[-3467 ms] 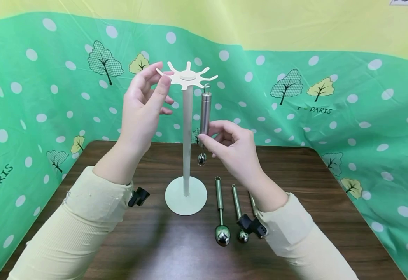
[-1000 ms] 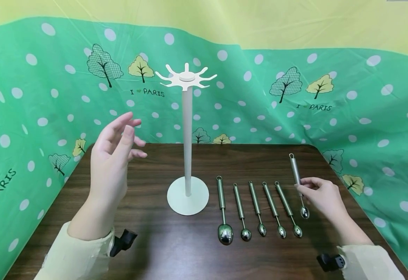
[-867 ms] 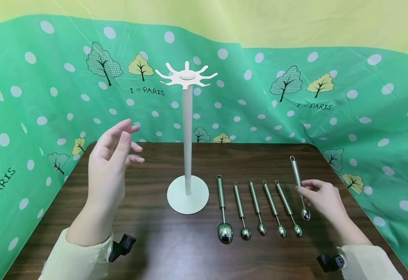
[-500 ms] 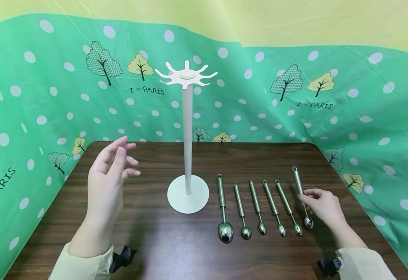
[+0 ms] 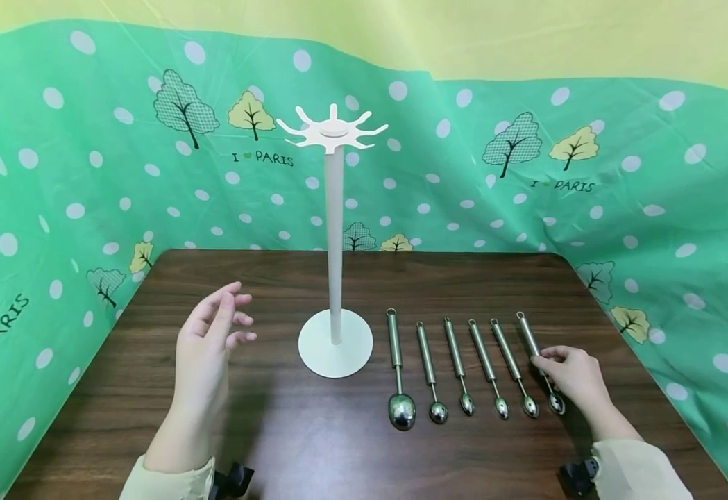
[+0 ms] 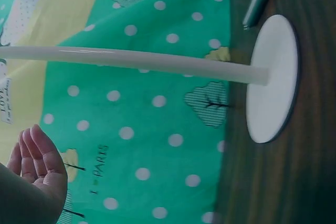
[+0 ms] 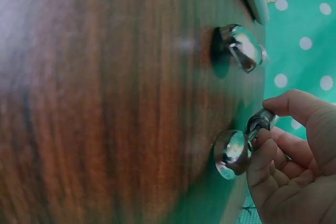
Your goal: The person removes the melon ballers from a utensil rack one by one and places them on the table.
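My right hand [image 5: 572,375] pinches the handle of a small metal scoop [image 5: 529,335] between thumb and fingers, at the right end of a row of scoops. In the right wrist view its shiny round bowl [image 7: 231,153] shows just over the wooden tabletop. Left of it, several similar scoops [image 5: 478,347] lie side by side with their ringed handles pointing away; the leftmost scoop [image 5: 402,411] has the largest bowl. My left hand [image 5: 204,347] is raised with relaxed fingers, holding nothing, left of a white stand [image 5: 335,243]. The stand's top carries short radiating arms with nothing hung on them.
The stand's round white base [image 5: 314,347] rests on the dark wooden table [image 5: 326,451]. A green and yellow printed cloth [image 5: 451,167] hangs behind and at both sides. Black camera mounts [image 5: 579,478] sit at my wrists.
The scoop was up at the stand's arm; my right hand has carried it right and lowered it beside the row. My left hand has let go of the stand's top and come down.
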The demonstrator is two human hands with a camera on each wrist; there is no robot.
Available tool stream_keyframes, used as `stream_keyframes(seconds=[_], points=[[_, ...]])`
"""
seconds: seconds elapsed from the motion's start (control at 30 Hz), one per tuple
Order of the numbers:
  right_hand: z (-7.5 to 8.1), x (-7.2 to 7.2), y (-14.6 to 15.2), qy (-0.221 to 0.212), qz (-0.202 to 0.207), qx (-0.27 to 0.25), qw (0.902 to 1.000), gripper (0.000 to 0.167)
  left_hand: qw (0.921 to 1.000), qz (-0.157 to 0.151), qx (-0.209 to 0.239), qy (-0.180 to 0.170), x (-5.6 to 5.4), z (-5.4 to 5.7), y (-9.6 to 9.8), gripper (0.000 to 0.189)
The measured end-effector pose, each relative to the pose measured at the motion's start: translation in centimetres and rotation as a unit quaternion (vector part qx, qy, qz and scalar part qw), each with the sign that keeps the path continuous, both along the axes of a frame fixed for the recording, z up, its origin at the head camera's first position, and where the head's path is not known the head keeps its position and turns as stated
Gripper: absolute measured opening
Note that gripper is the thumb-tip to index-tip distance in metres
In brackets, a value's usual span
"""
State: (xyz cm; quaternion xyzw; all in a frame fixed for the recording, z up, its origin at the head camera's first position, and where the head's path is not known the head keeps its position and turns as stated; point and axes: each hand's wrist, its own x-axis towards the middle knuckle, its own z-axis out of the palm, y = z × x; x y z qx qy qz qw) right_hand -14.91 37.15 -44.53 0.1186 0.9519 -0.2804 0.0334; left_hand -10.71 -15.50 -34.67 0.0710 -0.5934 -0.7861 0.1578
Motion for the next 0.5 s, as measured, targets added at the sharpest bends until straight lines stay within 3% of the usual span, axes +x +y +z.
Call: stream_keyframes(seconds=[0.2,0.5], points=[[0.0,-0.1,0.0,-0.002,0.005,0.015,0.9999,0.045,0.9993,-0.007,-0.015,-0.035,0.3,-1.7,0.3,0.025],[0.3,-0.2,-0.3,-0.031,-0.001,0.008,0.9995,0.046,0.9974,-0.008,-0.024,-0.067,1.1,-3.4,0.0,0.023]])
